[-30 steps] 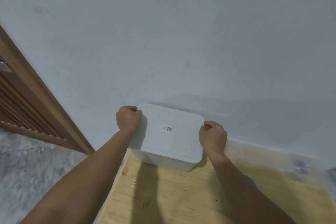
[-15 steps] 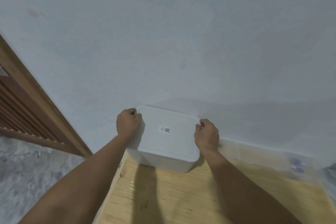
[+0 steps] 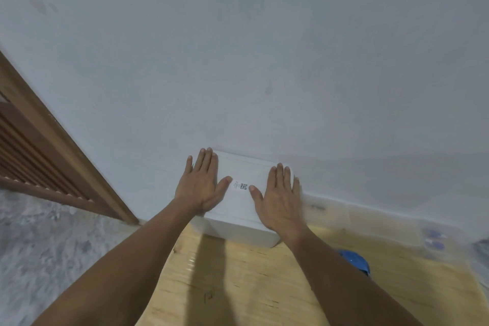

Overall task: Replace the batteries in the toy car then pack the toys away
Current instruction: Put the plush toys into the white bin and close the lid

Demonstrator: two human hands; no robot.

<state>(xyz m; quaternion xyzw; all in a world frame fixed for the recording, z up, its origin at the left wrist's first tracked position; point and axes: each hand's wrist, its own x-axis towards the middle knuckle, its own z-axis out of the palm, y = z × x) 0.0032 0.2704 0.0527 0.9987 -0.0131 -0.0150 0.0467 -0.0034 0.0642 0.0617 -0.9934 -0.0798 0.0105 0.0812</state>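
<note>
Hands: both flat, palms down, fingers spread, holding nothing. Left hand (image 3: 199, 185) covers the left part of the lid (image 3: 242, 194); right hand (image 3: 279, 197) covers the right part, fingertips near the far right corner. Thumbs point inward toward a small code label (image 3: 241, 186) between them. Judged purpose: pressing the lid down evenly so it seats on both sides at once.

Box (image 3: 238, 230): white, lidded, at the far left corner of the table (image 3: 238, 286), its back edge against or just beside the wall (image 3: 238, 61); contact cannot be told. Placement suits storage out of the way, and the wall would brace it against sliding under pressure.

Toys, car, batteries: none visible; presumed inside the box, contents hidden. Task judged near its end, at the closing step.

Other items: blue object (image 3: 356, 259), partly hidden behind the right forearm, on the table; identity unclear. Clear container (image 3: 370, 219) along the wall to the right of the box, blurred. Wooden louvred door (image 3: 39, 156) at left.
</note>
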